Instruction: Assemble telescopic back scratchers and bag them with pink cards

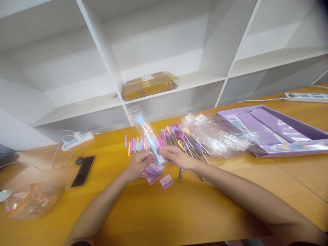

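Note:
Between my two hands, above the table, is a clear plastic bag with a light blue back scratcher [153, 145] inside, its hand-shaped head pointing away from me. My left hand [139, 164] pinches the bag's near end from the left. From the right, my right hand [176, 157] grips the same end by the blue handle. Below lie several small pink printed cards [166, 181]. Behind the bag runs a row of coloured handle sleeves [133, 145], partly hidden. Right of it is a heap of back scratchers [181, 136] with metal rods and coloured heads.
A pile of clear bags [220, 136] lies beside a purple box [269, 148] on the right. At left are a phone [83, 172], an earbud case [79, 160], a power strip [77, 140] and a plastic bottle [33, 201]. A taped carton [148, 87] sits on the shelf [200, 82].

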The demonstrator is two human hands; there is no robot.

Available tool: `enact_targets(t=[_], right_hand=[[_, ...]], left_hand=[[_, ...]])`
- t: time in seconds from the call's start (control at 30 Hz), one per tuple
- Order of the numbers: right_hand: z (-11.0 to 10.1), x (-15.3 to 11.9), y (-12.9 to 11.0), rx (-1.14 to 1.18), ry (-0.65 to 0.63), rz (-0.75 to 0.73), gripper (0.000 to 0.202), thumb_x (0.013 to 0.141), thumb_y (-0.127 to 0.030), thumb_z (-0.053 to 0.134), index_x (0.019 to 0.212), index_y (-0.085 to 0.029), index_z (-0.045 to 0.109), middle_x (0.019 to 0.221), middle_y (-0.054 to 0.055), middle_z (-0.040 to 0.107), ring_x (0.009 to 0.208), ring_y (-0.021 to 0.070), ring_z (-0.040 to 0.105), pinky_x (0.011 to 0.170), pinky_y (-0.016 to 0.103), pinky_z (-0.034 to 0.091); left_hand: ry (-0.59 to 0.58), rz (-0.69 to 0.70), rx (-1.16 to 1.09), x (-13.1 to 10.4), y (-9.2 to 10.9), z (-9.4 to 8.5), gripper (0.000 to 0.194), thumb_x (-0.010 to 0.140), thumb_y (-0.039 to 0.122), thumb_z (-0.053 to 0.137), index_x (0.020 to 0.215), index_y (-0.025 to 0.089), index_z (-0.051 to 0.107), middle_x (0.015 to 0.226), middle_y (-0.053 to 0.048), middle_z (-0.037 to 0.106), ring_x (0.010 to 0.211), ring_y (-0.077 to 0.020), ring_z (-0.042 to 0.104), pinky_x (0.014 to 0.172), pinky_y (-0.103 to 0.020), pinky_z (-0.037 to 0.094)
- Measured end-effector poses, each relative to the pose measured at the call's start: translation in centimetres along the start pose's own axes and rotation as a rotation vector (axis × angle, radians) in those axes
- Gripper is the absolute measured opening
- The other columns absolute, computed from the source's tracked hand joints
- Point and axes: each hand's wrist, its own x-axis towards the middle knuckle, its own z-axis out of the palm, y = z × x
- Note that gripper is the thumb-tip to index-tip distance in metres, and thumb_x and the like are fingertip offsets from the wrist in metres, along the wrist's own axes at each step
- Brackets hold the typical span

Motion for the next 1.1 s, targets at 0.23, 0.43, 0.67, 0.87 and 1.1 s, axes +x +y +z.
enact_targets(t=[0.23,0.43,0.67,0.87,1.1], right_hand=[[-0.4,0.0,1.1,0.07,-0.049,-0.054,0.061,0.098,-0.074,0.062,0.074,-0.021,0.046,0.064,-0.006,0.044,0.059,0.0091,0.039,0.06,0.025,0.033],[-0.7,-0.3,-0.4,-0.061,-0.066,-0.1,0.057,0.104,-0.069,0.056,0.075,-0.02,0.05,0.067,-0.005,0.047,0.064,0.011,0.044,0.065,0.027,0.039],[0.0,-0.8,-2.2,-0.461,-0.211,-0.382,0.04,0.114,-0.038,0.049,0.083,-0.017,0.064,0.093,0.004,0.059,0.087,0.0135,0.057,0.084,0.028,0.048],[2.3,-1.3,-2.0,-0.636,-0.439,-0.363,0.024,0.109,-0.022,0.056,0.098,-0.016,0.076,0.099,0.005,0.068,0.089,0.0127,0.062,0.084,0.025,0.05],[2.7,-1.1,0.5,-0.695,-0.629,-0.21,0.017,0.104,-0.02,0.066,0.106,-0.018,0.083,0.109,0.006,0.077,0.09,0.0122,0.067,0.081,0.023,0.048]], left_hand=[[-0.068,0.052,0.026,0.0,0.5,-0.5,0.057,0.104,0.068,0.052,0.088,0.021,0.08,0.088,-0.008,0.071,0.08,-0.0218,0.061,0.08,-0.031,0.046],[-0.136,0.024,0.049,0.0,1.3,-1.5,0.045,0.104,0.058,0.058,0.092,0.022,0.081,0.097,-0.008,0.073,0.091,-0.0239,0.064,0.088,-0.032,0.048],[0.171,-0.167,-0.334,0.6,0.1,-3.4,0.041,0.099,0.057,0.069,0.116,0.02,0.071,0.102,-0.007,0.073,0.091,-0.0199,0.068,0.081,-0.03,0.053],[0.461,-0.198,-0.483,1.1,-0.1,-4.5,0.062,0.083,0.047,0.09,0.134,0.023,0.064,0.099,-0.004,0.076,0.076,-0.0142,0.067,0.068,-0.023,0.052],[0.514,-0.198,-0.386,1.1,-0.5,-4.9,0.04,0.079,0.049,0.092,0.097,0.017,0.075,0.093,-0.004,0.076,0.075,-0.0125,0.066,0.066,-0.022,0.051]])
